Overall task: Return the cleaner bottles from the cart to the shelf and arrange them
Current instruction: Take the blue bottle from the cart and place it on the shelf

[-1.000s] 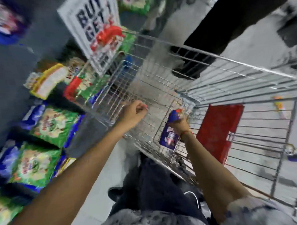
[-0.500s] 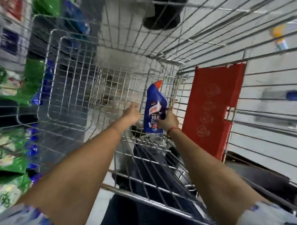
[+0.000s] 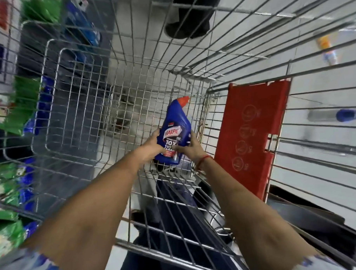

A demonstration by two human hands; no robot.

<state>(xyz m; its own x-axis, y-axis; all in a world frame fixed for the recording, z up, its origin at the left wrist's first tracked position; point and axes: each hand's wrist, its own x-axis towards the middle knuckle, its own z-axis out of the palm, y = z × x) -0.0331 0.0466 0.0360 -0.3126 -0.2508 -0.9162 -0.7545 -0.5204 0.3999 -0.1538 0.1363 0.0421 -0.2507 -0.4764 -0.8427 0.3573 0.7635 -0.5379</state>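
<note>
Both hands, left hand (image 3: pixel 153 144) and right hand (image 3: pixel 188 148), clasp one blue cleaner bottle (image 3: pixel 174 131) inside the wire cart (image 3: pixel 75 102), where its red cap (image 3: pixel 183 100) could snag the mesh on lifting.

Bare forearms, short pale sleeves (image 3: pixel 26 267) with blue print down at seven and five o'clock, a thin red thread (image 3: pixel 203 161) circling the right wrist, dark trousers (image 3: pixel 176 225) below.
</note>
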